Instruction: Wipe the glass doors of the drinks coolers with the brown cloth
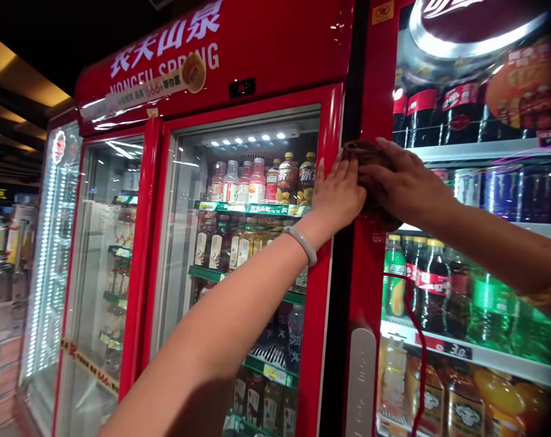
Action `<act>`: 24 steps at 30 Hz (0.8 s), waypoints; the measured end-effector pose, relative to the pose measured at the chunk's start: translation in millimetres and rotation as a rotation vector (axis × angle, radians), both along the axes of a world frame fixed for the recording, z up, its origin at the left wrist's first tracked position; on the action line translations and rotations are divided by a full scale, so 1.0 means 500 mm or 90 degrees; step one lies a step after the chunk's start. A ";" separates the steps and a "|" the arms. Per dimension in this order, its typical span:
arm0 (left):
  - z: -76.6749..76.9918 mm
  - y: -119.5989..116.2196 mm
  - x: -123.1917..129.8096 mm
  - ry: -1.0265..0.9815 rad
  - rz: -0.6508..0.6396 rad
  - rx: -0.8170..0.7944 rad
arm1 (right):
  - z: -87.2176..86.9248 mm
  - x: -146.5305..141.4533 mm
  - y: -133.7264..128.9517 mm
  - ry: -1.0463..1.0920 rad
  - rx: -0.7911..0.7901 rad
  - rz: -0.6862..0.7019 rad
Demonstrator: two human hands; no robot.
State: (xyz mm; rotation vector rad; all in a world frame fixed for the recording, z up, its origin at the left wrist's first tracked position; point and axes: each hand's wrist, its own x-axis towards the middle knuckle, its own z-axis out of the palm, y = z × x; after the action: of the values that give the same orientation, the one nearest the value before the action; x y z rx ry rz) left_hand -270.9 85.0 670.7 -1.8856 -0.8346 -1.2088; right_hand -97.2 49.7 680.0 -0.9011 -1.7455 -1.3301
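A dark brown cloth (379, 182) is bunched against the red frame between two drink coolers. My right hand (403, 176) is closed round it, fingers bent over its upper part. My left hand (339, 191), with a grey bangle (303, 244) on its wrist, lies flat on the red door frame (332, 121) of the left cooler, its fingertips by the cloth's left edge. Behind the glass, bottles (257, 181) stand on shelves left of my left hand.
To the right is a cooler with cola bottles (432, 273) and cans (503, 191). A long grey handle (361, 382) runs down its frame, and a thin red cord (416, 328) hangs beside it. Another lit cooler (52, 243) stands far left.
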 end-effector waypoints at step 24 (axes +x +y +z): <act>0.283 0.023 0.027 -0.042 0.036 0.050 | 0.330 -0.029 0.055 0.082 0.047 -0.016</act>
State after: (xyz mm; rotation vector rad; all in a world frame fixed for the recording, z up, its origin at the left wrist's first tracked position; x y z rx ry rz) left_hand -257.2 96.4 812.2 -1.7565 -0.8581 -1.2575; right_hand -111.9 77.3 845.0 -0.9484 -1.5811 -1.3138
